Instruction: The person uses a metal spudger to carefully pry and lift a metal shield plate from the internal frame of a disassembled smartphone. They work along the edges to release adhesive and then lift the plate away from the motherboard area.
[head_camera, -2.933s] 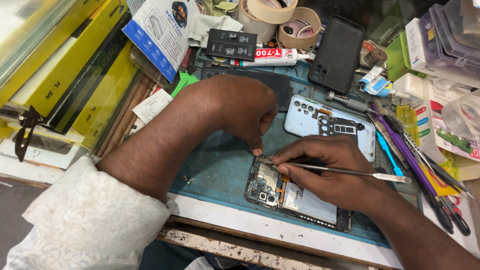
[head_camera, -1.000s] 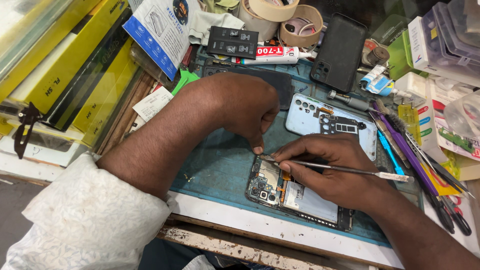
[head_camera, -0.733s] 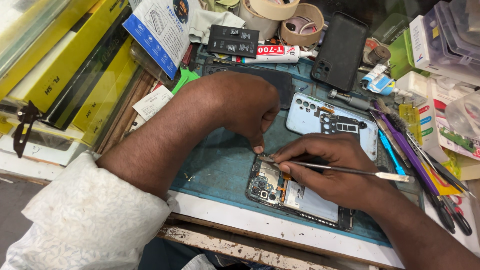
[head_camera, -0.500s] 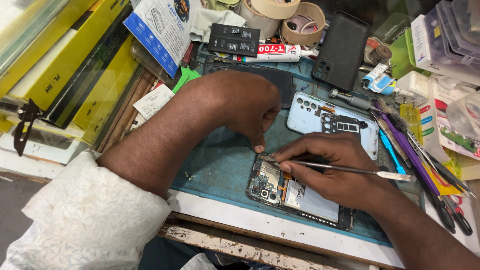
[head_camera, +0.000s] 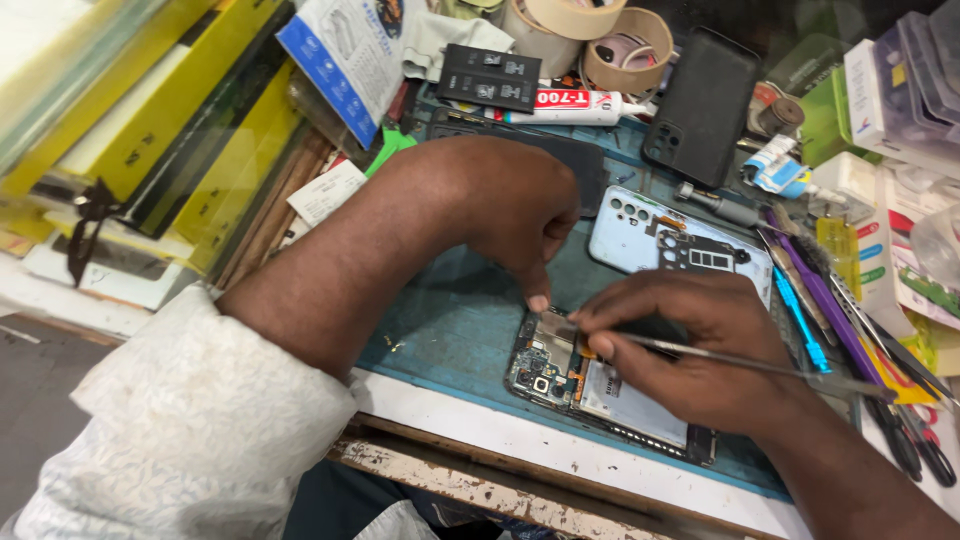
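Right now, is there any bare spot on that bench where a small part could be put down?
Bare mat shows between the left forearm and the opened phone. The white front edge is also free. The back and right side, by the tape rolls and tools, are crowded.

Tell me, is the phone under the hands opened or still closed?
Opened: the phone lies with its back off, circuit board and battery exposed. A pale blue back cover lies apart beside it.

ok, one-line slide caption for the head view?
Left hand steadies an opened phone on a blue mat while the right hand works thin tweezers inside.
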